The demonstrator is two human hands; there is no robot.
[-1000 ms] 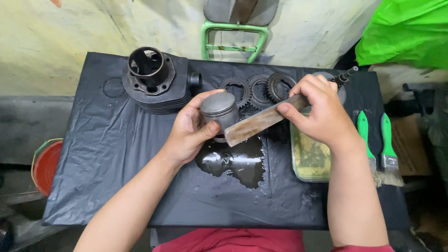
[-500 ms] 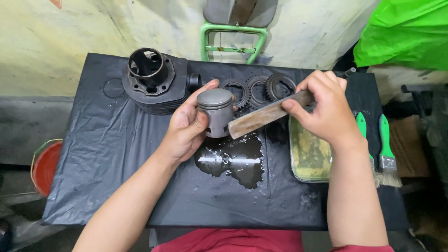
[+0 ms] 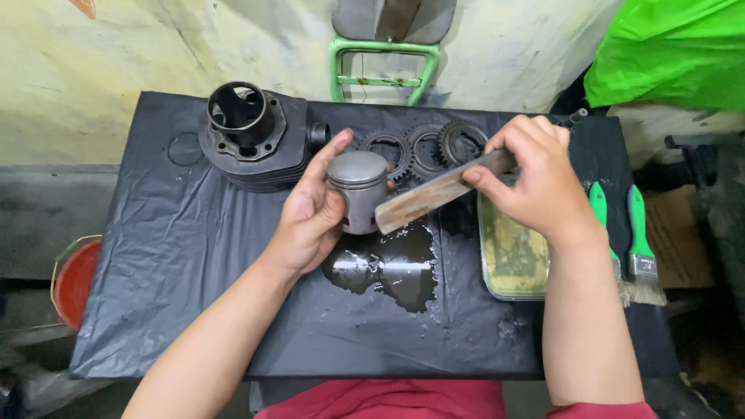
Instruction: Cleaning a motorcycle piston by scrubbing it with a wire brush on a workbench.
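Note:
My left hand [image 3: 310,213] grips a grey metal piston [image 3: 358,190], holding it upright above the black plastic sheet [image 3: 171,256] that covers the table. My right hand [image 3: 535,178] holds a flat, worn metal blade [image 3: 434,194] by its right end. The blade's free tip rests against the piston's lower right side. Under both lies a dark puddle of oily liquid [image 3: 388,268].
A black finned engine cylinder [image 3: 252,140] stands at the back left. Three gears [image 3: 423,147] lie behind the piston. A clear tray of murky liquid [image 3: 512,256] sits under my right wrist, with two green-handled brushes [image 3: 636,233] beside it. A red bucket [image 3: 74,283] stands on the floor, left.
The piston has been turned from tilted to upright in my left hand. The blade's tip has slid down to the piston's lower side. My right hand has shifted slightly.

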